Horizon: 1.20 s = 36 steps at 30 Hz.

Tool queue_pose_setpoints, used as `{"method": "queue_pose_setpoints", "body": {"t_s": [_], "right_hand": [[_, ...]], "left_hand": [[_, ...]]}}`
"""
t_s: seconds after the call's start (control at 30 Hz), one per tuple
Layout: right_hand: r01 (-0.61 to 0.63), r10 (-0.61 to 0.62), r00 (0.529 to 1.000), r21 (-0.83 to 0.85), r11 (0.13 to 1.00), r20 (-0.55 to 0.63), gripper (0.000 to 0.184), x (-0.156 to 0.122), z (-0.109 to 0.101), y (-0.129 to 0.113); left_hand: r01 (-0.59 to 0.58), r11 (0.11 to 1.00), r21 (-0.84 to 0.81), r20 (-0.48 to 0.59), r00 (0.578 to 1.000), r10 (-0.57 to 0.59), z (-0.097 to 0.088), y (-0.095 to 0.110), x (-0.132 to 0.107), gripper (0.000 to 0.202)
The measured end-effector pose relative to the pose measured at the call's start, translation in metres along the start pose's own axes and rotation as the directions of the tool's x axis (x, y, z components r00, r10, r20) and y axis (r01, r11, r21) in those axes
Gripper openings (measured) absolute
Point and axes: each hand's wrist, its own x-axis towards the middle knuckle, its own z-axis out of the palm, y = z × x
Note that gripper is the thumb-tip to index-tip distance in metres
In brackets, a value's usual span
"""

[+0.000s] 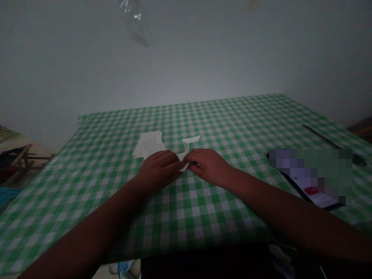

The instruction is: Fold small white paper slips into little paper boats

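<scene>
Taking the held paper as the clock's middle. Looking to nine o'clock, beyond the cloth, and seeing something blue (8,195) and brown wooden bars (25,154), too dim to name. Seeing a green and white checked tablecloth (95,155) spreading wide, with a plain gray wall (203,58) behind. Finding shiny clear plastic (133,17) hanging at eleven o'clock. Finding white papers (149,143) with faint print lying toward ten o'clock, overlapping. Pinching the left side of a small white paper (182,156) with the left hand (159,166), out in front over the middle of the cloth. Looking thin and bent, curving at the bottom. Pointing a narrow corner up toward twelve o'clock. Hiding its ends under fingers, so not being able to tell its long axis. Seeing a slanted paper piece (191,139) with faint lines lying just beyond, at one o'clock. Pinching the held paper's right side with the right hand (207,164), fingers closing narrow. Finding a lit, dark-edged screen (322,199) lying past three o'clock, partly blurred. Seeing a long black stick (324,138) lying at three o'clock.
</scene>
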Motion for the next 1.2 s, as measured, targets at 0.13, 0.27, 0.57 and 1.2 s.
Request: {"method": "queue_pose_setpoints", "body": {"t_s": [0.13,0.27,0.57,1.2], "right_hand": [[-0.055,0.051,0.998,0.169,0.984,0.03,0.021,0.001,-0.004,0.007],[-0.101,0.039,0.985,0.386,0.917,0.166,0.017,0.001,-0.012,0.013],[-0.154,0.077,0.969,0.329,0.932,0.236,0.033,0.002,-0.028,0.018],[-0.258,0.123,0.921,0.341,0.904,0.369,0.03,-0.006,-0.066,0.018]], "left_hand": [[0.002,0.95,-0.312,0.098,0.995,0.03,-0.007,-0.011,-0.002,0.035],[0.047,0.87,-0.491,0.136,0.99,0.024,-0.012,-0.02,-0.005,0.033],[0.07,0.889,-0.452,0.279,0.958,0.066,0.003,-0.024,-0.007,0.026],[0.127,0.959,-0.253,0.332,0.942,-0.037,0.004,-0.019,-0.003,0.029]]}}
